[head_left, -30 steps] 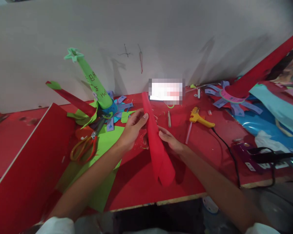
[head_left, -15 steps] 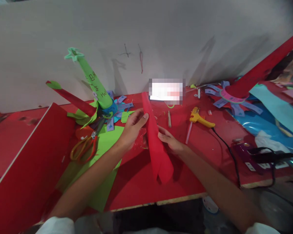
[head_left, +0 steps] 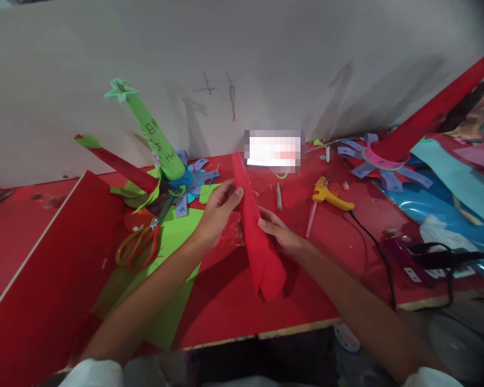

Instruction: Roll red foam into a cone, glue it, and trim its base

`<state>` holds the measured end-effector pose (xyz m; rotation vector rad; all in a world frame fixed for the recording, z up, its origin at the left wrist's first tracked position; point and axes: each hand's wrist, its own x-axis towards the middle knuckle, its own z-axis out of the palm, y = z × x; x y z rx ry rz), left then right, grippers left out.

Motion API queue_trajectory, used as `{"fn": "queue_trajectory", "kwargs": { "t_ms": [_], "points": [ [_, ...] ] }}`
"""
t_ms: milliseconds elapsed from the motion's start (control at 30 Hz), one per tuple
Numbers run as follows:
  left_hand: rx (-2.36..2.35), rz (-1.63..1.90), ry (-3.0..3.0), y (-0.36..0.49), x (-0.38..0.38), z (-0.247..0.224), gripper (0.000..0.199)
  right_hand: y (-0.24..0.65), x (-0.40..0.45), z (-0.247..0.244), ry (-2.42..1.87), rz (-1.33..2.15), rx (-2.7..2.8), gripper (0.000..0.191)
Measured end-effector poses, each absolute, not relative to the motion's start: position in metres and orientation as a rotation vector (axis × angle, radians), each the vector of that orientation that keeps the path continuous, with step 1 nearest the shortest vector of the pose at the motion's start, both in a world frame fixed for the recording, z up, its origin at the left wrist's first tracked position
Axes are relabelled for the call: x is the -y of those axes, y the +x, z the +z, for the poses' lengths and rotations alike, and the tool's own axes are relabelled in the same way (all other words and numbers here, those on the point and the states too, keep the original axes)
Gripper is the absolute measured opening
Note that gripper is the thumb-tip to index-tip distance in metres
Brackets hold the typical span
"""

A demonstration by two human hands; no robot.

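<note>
Red paper is in your hands, bent into a long, narrow roll (head_left: 252, 231). The shaping looks mostly done, I would judge, because the sides already make a closed cone. The wide end seems not finished: its edge is uneven, with a notch between two points. Whether the seam is glued, I cannot tell. The roll has no collar or writing that I can see, while the green cone (head_left: 155, 129) has both.

The roll is over the middle of the worktop (head_left: 226, 317), between your arms. Its long axis runs away from you: the narrow end points to the wall (head_left: 145, 48), a little to the left, and the wide end faces you.

Your left hand (head_left: 221, 210) is half closed around it, thumb on top. Your right hand (head_left: 280, 230) curls loosely on the right side, fingertips partly hidden.
</note>
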<state>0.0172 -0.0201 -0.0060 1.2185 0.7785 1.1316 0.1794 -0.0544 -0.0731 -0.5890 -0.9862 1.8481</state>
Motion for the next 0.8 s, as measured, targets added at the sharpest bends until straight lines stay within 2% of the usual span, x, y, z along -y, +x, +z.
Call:
{"fn": "queue_trajectory", "kwargs": {
  "t_ms": [800],
  "points": [
    [-0.777, 1.147, 1.222, 0.0171, 0.0188, -0.0071, 0.03, 0.1794, 0.0526, -0.0773, -0.625, 1.808, 1.014, 0.066]
  ]
}}
